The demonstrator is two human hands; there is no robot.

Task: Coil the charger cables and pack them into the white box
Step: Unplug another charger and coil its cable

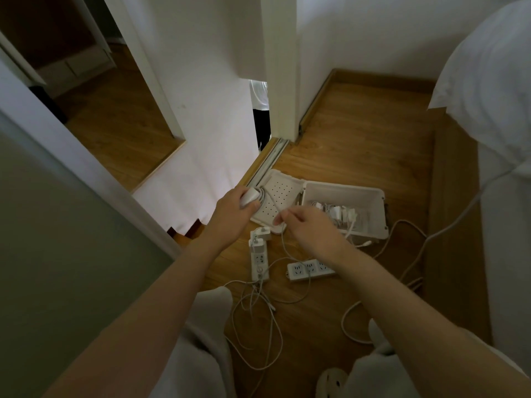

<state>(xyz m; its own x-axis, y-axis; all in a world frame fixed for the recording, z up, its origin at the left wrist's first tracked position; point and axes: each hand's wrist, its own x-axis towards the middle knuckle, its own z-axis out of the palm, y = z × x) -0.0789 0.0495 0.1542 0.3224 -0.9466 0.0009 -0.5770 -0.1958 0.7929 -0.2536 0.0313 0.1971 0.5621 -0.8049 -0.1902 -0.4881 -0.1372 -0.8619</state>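
My left hand (234,206) grips a white charger brick (249,197) with a few turns of cable wound round it. My right hand (301,219) pinches that same white cable (283,239), which runs from the brick across to my fingers and then hangs down to the floor. The white box (370,193) stands open on the wooden floor just beyond my right hand, with several chargers and coiled cables (342,212) inside. Its perforated lid (280,191) lies flat to the left of it, under my hands.
Two white power strips (260,261) (310,270) lie on the floor, one with a charger (260,242) plugged in. Loose white cables (258,320) tangle near my knees. A wall and mirror stand at left, a white bed (494,110) at right.
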